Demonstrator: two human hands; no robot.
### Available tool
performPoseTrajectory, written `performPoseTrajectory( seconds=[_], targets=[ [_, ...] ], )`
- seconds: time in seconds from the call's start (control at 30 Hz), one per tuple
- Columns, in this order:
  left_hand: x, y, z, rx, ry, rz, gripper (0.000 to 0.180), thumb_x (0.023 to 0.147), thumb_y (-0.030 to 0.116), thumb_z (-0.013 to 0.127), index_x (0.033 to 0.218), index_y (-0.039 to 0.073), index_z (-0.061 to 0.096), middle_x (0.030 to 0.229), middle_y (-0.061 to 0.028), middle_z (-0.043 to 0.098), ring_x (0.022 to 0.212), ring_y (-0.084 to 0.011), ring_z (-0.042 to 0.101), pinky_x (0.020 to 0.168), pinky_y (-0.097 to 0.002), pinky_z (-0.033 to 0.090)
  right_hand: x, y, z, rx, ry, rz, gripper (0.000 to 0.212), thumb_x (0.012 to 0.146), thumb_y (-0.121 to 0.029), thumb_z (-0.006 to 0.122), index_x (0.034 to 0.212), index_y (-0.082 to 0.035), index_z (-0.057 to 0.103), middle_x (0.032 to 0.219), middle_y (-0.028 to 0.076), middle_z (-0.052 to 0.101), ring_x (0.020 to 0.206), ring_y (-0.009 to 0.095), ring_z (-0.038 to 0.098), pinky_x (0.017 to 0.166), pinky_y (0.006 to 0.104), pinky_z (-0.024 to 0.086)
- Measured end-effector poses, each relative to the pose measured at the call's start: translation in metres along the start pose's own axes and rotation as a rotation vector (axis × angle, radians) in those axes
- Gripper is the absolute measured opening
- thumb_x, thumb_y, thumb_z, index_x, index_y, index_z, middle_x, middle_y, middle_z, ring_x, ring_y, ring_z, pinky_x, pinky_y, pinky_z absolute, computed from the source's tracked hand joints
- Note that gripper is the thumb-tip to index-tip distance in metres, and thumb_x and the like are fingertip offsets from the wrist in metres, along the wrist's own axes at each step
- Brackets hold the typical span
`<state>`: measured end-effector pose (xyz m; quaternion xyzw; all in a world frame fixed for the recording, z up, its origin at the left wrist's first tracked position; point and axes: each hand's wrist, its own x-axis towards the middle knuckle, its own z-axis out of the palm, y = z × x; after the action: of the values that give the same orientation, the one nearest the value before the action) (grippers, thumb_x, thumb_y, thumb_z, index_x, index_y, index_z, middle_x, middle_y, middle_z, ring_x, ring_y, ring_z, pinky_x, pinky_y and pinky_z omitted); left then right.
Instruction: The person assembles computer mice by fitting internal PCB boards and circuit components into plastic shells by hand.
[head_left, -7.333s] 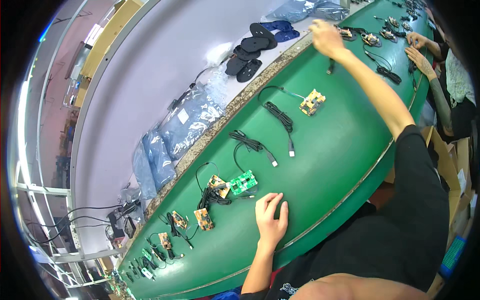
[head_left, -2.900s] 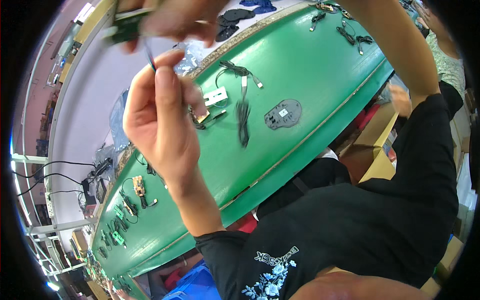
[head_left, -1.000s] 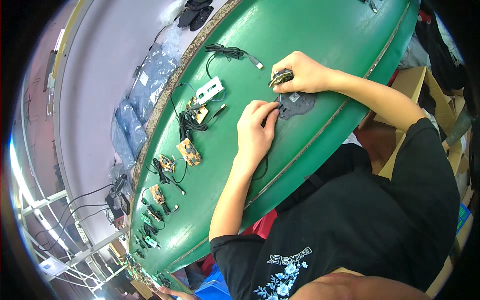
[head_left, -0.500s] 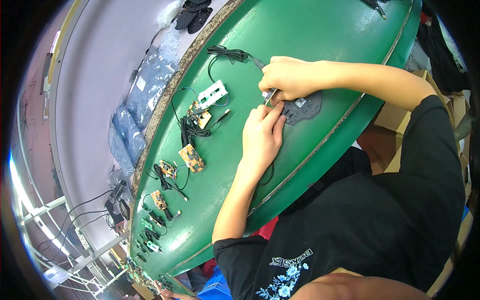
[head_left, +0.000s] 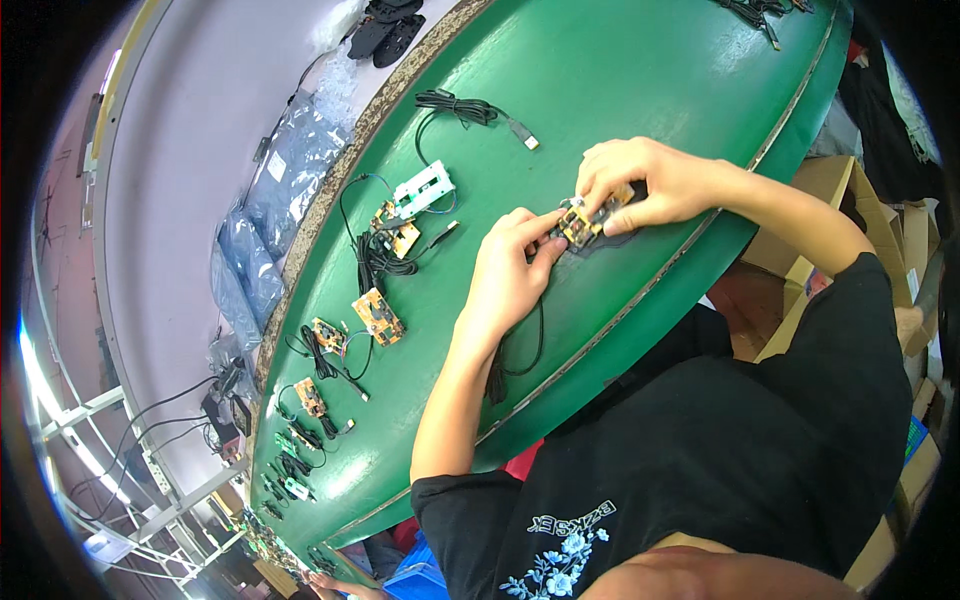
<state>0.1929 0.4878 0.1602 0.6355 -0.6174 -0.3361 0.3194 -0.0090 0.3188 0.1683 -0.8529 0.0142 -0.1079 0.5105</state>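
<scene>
A small yellow-brown circuit board [head_left: 580,226] with dark components sits over a dark, flat, mouse-shaped plate [head_left: 612,241] on the green bench. The plate is mostly covered by the board and my hands. My right hand [head_left: 655,185] grips the board from its right side, thumb and fingers bent around it. At the board's left edge, the fingertips of my left hand [head_left: 515,262] are closed against it. A black cable [head_left: 540,345] runs from under my left hand to a coil [head_left: 495,385] beside the bench's near edge.
Beyond my hands lies a bundled black cable [head_left: 455,105] with a USB plug [head_left: 525,135]. Several circuit boards with cables, including a yellow-brown one [head_left: 379,317], line the left side of the green bench [head_left: 620,60]. Plastic bags [head_left: 285,170] lie past its far edge; cardboard boxes [head_left: 820,215] stand right.
My right hand has moved right and nearer, uncovering the USB plug. The circuit board now covers much of the dark plate. My left hand has shifted slightly left.
</scene>
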Motion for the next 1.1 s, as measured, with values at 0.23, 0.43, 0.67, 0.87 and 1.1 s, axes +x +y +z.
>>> performPoseTrajectory(
  seconds=[0.23,0.43,0.67,0.87,1.1],
  targets=[
    [0.005,0.003,-0.004,-0.053,-0.050,-0.066,0.038,0.083,0.002,0.075,0.121,0.004,0.072,0.076,-0.0023,0.052,0.069,-0.0130,0.045,0.067,-0.0285,0.043,-0.004,0.005,0.006,-0.310,0.047,-0.245,0.028,0.075,-0.012,0.080,0.102,-0.008,0.076,0.109,0.012,0.069,0.104,0.031,0.063,0.096,0.0451,0.048],
    [0.008,0.007,-0.010,-0.047,-0.102,-0.125,0.039,0.083,0.003,0.075,0.122,0.004,0.071,0.076,-0.0020,0.052,0.069,-0.0121,0.045,0.066,-0.0283,0.042,-0.007,-0.007,0.008,-0.488,0.009,-0.221,0.027,0.080,-0.019,0.078,0.105,-0.010,0.075,0.113,0.011,0.070,0.108,0.029,0.065,0.106,0.0500,0.045],
    [0.007,0.021,-0.006,-0.020,-0.119,-0.037,0.037,0.085,0.014,0.078,0.119,0.001,0.071,0.085,-0.0054,0.057,0.073,-0.0155,0.053,0.070,-0.0292,0.047,-0.026,-0.001,0.028,-0.601,0.097,-0.096,0.025,0.089,-0.022,0.072,0.111,-0.011,0.073,0.126,0.011,0.067,0.123,0.027,0.061,0.110,0.0514,0.042],
    [-0.003,0.026,0.010,0.195,0.125,0.013,0.042,0.081,0.021,0.084,0.114,-0.001,0.071,0.101,-0.0138,0.065,0.087,-0.0283,0.066,0.078,-0.0372,0.054,-0.015,-0.007,0.026,-0.544,0.048,-0.094,0.025,0.089,-0.017,0.070,0.113,-0.010,0.071,0.127,0.011,0.066,0.122,0.030,0.059,0.106,0.0458,0.042],
    [-0.010,0.019,0.022,0.187,0.240,0.068,0.042,0.078,0.021,0.085,0.111,-0.002,0.071,0.101,-0.0138,0.066,0.087,-0.0279,0.066,0.079,-0.0370,0.054,-0.022,-0.006,0.021,-0.482,0.032,-0.086,0.023,0.092,-0.014,0.067,0.113,-0.007,0.071,0.133,0.013,0.063,0.127,0.032,0.056,0.107,0.0466,0.041]
  ],
)
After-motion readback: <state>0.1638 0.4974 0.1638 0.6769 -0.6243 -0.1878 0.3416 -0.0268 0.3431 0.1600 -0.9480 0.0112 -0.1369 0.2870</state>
